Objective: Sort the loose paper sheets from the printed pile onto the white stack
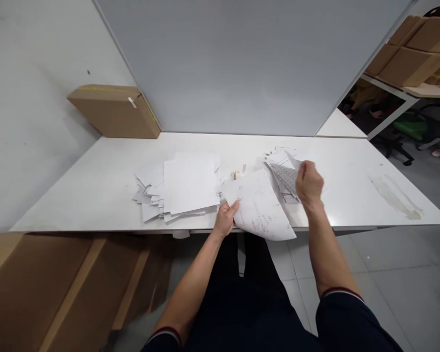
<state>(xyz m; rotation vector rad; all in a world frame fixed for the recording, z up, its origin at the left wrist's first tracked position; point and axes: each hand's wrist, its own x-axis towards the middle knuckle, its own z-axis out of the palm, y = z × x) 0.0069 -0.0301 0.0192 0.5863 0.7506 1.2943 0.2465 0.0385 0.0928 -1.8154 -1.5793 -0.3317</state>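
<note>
My left hand (225, 218) pinches the left edge of a sheet of paper (258, 205) with handwriting in dark and red ink. That sheet bends and hangs over the table's front edge. My right hand (309, 183) is closed on the corner of another paper (293, 160), lifted at the right-hand pile. Beneath it lies the loose pile of printed and written papers (278, 171). To the left of my left hand spreads a larger, uneven stack of papers (190, 183), its top sheets blank. A small tan block (237, 175) sits behind the held sheet.
The white table (77, 195) backs onto a grey panel (234, 68). A flat cardboard box (113, 111) leans at the back left. Large cardboard boxes (58, 293) stand below on the left. More boxes (410, 54) and a green chair (410, 127) are at right.
</note>
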